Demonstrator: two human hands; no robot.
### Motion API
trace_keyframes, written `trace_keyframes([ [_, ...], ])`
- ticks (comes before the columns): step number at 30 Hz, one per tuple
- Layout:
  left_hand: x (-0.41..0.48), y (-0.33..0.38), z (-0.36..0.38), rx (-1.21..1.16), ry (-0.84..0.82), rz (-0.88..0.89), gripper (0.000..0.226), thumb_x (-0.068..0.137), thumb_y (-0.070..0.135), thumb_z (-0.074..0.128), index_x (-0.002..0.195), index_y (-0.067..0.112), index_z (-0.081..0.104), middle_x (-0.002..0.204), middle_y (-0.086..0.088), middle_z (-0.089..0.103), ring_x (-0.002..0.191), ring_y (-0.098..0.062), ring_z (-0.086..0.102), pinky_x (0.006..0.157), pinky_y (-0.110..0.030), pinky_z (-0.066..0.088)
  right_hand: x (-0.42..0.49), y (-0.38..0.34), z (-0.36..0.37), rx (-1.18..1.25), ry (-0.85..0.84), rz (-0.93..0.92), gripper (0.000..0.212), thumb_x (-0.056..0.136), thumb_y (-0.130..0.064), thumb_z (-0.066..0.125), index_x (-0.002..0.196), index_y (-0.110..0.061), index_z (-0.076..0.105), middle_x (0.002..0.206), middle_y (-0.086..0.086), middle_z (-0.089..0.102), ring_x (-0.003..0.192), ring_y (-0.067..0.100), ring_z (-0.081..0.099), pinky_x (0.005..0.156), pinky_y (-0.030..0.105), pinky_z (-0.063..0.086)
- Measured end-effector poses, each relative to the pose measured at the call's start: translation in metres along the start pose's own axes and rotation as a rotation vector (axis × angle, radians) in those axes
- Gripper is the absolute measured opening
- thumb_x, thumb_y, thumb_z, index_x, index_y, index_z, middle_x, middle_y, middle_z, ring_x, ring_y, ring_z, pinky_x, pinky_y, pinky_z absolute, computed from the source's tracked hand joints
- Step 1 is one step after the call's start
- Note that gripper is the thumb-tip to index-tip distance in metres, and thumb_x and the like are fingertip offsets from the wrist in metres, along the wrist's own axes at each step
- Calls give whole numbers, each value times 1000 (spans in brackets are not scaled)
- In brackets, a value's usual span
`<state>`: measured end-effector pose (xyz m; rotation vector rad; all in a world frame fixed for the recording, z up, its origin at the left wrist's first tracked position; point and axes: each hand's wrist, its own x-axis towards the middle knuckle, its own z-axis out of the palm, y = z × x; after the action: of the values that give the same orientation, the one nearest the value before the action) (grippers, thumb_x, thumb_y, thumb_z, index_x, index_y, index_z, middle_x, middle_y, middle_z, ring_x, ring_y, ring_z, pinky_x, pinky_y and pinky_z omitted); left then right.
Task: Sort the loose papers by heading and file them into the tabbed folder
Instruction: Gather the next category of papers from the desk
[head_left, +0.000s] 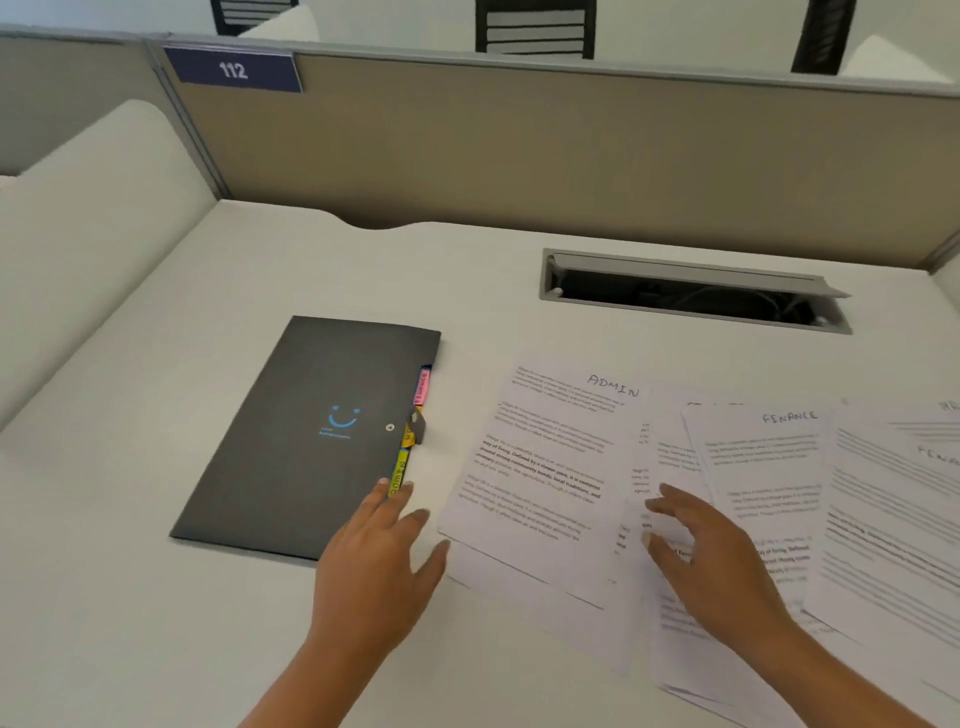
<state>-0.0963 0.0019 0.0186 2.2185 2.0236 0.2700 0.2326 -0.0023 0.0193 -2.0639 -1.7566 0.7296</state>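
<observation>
The closed black folder (311, 431) is laid on the white counter (156, 597), its coloured tabs (422, 387) turned toward the fanned loose papers (545, 467). The left hand (374, 561) is placed at the tabbed edge, fingers spread wide; the right hand (711, 566) is held over the papers, fingers loosely apart.

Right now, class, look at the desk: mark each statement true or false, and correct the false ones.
1. The dark folder lies left of the papers, with coloured tabs along its right edge. True.
2. The ADMIN sheet lies right of the FINANCE sheet. False: ADMIN lies left, nearer the folder.
3. The left hand grips a sheet. False: it is open, holding nothing, beside the folder's tabs.
4. The right hand hovers open over the papers. True.
5. The partition sign reads 112. True.
</observation>
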Motion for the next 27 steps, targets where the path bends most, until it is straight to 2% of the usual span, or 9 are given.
trace_keyframes([
  [2, 12, 17, -1, -102, 20, -50, 42, 80, 51, 70, 114, 26, 71, 134, 7, 60, 129, -15, 52, 91, -34, 51, -4, 10, 5, -98, -86, 8, 52, 93, -42, 59, 142, -32, 45, 154, -20, 29, 146, 8, 24, 118, 32, 21],
  [5, 38, 37, 3, -249, -56, -129, 55, 87, 53, 61, 135, 27, 54, 145, 11, 47, 134, -9, 41, 103, -29, 41, -5, 16, 11, -166, -159, -2, 68, 94, -57, 46, 153, -31, 25, 162, -18, 4, 150, 4, 4, 120, 28, 8],
  [8, 62, 50, 10, -328, -155, -205, 71, 81, 50, 70, 140, 19, 45, 143, 3, 48, 131, -17, 42, 105, -31, 37, -5, 17, 19, -246, -186, -18, 91, 79, -80, 15, 156, -31, 9, 160, -16, -10, 150, 6, -7, 120, 28, 4],
  [11, 75, 57, 24, -187, -229, -252, 84, 73, 60, 72, 136, 12, 43, 135, -4, 49, 126, -24, 43, 101, -35, 41, -5, 25, 28, -299, -160, -34, 107, 66, -89, -9, 156, -31, 1, 158, -16, -16, 148, 5, -12, 120, 28, 1],
  [13, 82, 58, 31, -103, -227, -273, 87, 67, 66, 73, 129, 11, 45, 129, -7, 48, 122, -26, 44, 96, -36, 44, -6, 25, 29, -309, -146, -42, 103, 71, -88, 1, 156, -30, -2, 159, -15, -18, 147, 6, -15, 118, 27, -4],
  [16, 91, 60, 31, -101, -254, -334, 86, 59, 66, 79, 116, 9, 47, 122, -11, 46, 112, -28, 47, 89, -38, 48, -9, 22, 28, -324, -125, -56, 85, 90, -71, 24, 156, -27, -7, 160, -10, -20, 147, 7, -19, 116, 25, -11],
  [20, 98, 62, 26, -260, -318, -436, 84, 56, 50, 89, 111, 6, 44, 120, -15, 41, 86, -22, 48, 70, -32, 44, -11, 21, 27, -346, -125, -68, 84, 87, -68, 17, 155, -27, -13, 158, -11, -26, 145, 8, -25, 113, 25, -16],
  [23, 101, 64, 26, -330, -320, -448, 83, 54, 42, 93, 111, 6, 43, 115, -15, 47, 83, -22, 49, 67, -31, 42, -12, 23, 28, -337, -125, -77, 84, 87, -68, 15, 155, -26, -12, 158, -10, -26, 145, 8, -25, 112, 25, -16],
  [27, 99, 68, 24, -325, -292, -399, 69, 59, 36, 91, 103, 15, 42, 92, -2, 55, 77, -19, 55, 60, -31, 48, -11, 27, 30, -332, -126, -81, 84, 88, -67, 17, 155, -26, -10, 159, -10, -24, 146, 10, -24, 113, 25, -16],
])
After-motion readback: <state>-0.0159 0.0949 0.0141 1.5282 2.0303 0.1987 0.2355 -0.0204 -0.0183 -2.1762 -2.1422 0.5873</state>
